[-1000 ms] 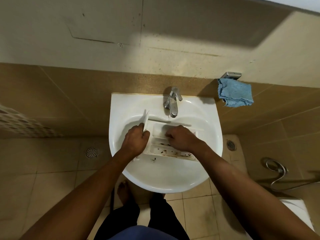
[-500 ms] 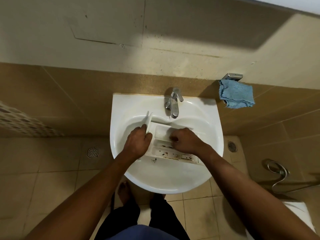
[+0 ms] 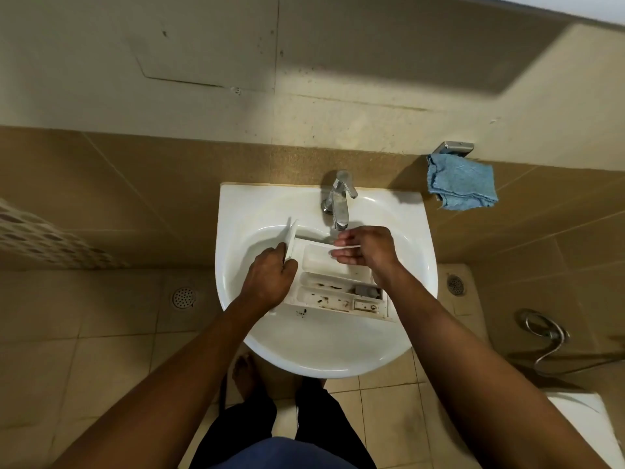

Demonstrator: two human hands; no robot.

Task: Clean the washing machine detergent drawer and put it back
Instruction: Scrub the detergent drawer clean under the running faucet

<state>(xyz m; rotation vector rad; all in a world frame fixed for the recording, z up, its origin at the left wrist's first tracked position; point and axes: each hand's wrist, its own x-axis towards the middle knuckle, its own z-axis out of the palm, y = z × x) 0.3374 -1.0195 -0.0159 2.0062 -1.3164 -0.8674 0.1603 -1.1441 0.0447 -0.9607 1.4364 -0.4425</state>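
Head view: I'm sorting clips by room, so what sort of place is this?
Most likely a bathroom: a white washbasin with a chrome tap, a tiled floor with a round drain, and a metal spray hose.

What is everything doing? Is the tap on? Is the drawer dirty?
Detergent drawer, in the sink, dark grime in near compartments.
Tap, cannot tell if running.
Left hand, grips the drawer's front end.
Right hand, at the drawer's far rim, grip unclear.
Blue cloth, hanging up, crumpled.

One head-worn view looks steeply down onto the sink (image 3: 407,211) from close above, facing the wall (image 3: 304,79); edges seem lens-bowed
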